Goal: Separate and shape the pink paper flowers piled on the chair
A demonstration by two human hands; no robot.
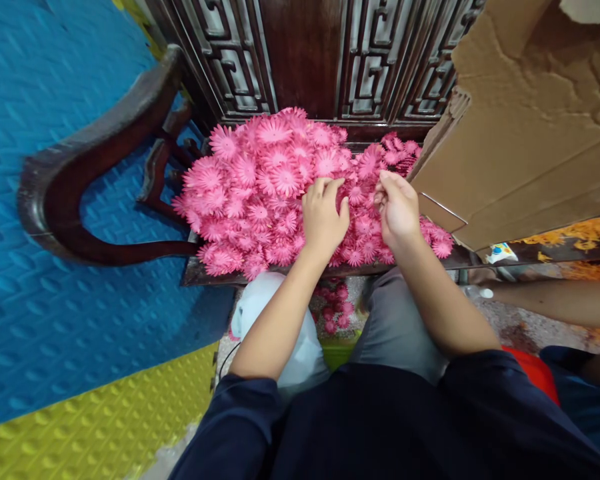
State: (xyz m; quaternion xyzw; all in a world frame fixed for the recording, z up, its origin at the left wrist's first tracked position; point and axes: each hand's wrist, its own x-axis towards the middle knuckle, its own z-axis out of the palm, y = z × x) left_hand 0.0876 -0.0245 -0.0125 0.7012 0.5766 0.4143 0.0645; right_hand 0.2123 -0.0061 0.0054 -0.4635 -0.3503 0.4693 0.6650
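Note:
A big heap of pink artificial flower heads (275,177) covers the dark wooden bench seat (215,277) in front of me. My left hand (325,215) is over the middle of the heap, back upward, its fingers bent and the thumb standing apart from them; I see nothing in it. To its right, my right hand (398,205) is turned palm side up above a lower part of the flowers. Its fingers are curled in and the thumb presses against the index finger. Anything in that pinch is too small or hidden to make out.
A large cardboard sheet (530,133) stands at the right. Behind it lie orange flowers (580,235). A curved wooden armrest (50,200) juts out left over blue matting (10,280). More pink flowers (336,308) lie below the bench. Another person's limb (545,301) shows at right.

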